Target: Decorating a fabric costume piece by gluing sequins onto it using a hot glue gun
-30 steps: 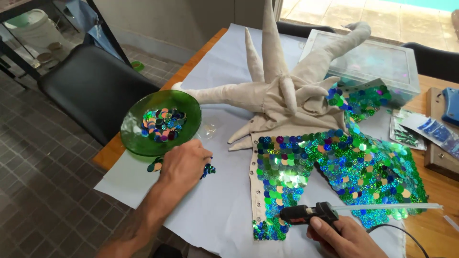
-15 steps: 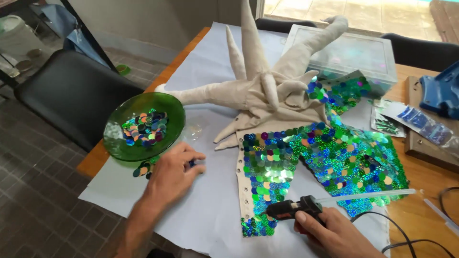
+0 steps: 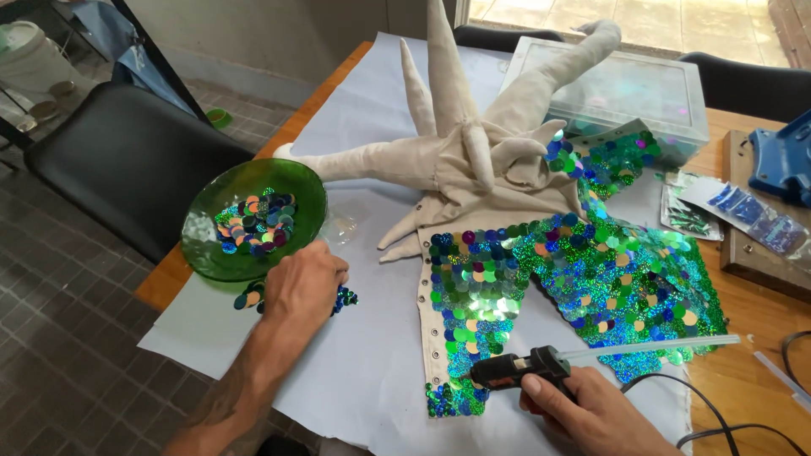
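Observation:
My left hand [image 3: 304,283] rests knuckles-up on the pale blue paper [image 3: 355,371], over a small pile of loose sequins [image 3: 342,298] beside a green glass bowl [image 3: 253,218] of sequins. Its fingertips are hidden, so what they pinch does not show. My right hand [image 3: 583,409] grips a black glue gun [image 3: 517,370] with a clear glue stick [image 3: 650,346] out the back. Its nozzle points left at the lower edge of a beige fabric piece [image 3: 473,160] partly covered in green and blue sequins [image 3: 583,270].
A clear plastic box [image 3: 625,89] stands at the back. Small sequin packets [image 3: 743,215] lie on a wooden board at right, near a blue object [image 3: 781,160]. A black chair [image 3: 127,160] stands left of the table. A black cord [image 3: 718,414] trails at lower right.
My left hand has stayed on the loose sequins by the bowl while the view shifted. The right hand keeps the glue gun at the fabric's lower edge.

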